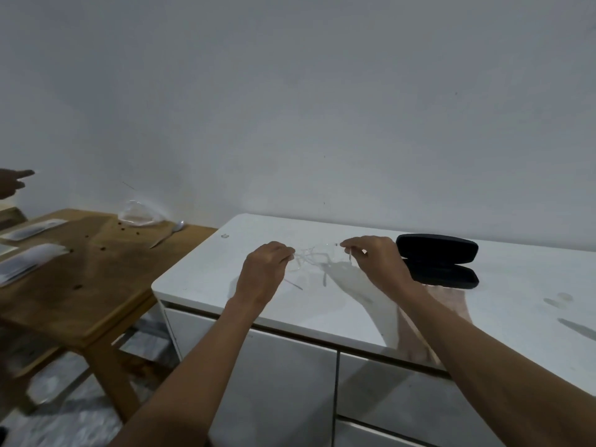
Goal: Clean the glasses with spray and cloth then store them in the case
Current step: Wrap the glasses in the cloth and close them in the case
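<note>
A pair of clear-framed glasses hangs just above the white cabinet top, held at both ends. My left hand pinches the left end and my right hand pinches the right end. The frame is pale and blurred, so its details are hard to make out. A black glasses case lies open on the cabinet, right behind my right hand. No spray bottle or cloth shows in the view.
A wooden table stands to the left, carrying papers, a crumpled clear plastic bag and a spoon. Another person's hand points in from the far left edge. A grey wall rises behind.
</note>
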Tool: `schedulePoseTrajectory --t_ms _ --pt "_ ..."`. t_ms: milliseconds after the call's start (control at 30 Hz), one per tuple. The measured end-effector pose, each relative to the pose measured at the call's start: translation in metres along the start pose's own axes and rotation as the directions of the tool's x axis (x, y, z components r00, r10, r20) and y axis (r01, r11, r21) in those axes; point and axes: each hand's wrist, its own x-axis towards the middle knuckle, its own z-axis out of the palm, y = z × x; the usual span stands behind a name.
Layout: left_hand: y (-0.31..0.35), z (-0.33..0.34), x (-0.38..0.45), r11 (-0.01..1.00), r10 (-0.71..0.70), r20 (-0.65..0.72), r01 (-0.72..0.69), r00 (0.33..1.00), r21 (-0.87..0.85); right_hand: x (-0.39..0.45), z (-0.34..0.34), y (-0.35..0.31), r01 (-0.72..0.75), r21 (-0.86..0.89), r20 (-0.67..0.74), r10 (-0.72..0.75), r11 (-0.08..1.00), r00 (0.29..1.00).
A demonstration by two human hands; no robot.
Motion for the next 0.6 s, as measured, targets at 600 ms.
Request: schedulePoseTrajectory --t_ms 600 --pt "0.13 0.028 0.039 0.749 -0.351 0.095 0.34 0.932 -0.569 -0.058 -0.122 0.036 -0.232 0.1 -0.207 0.248 0.968 0.946"
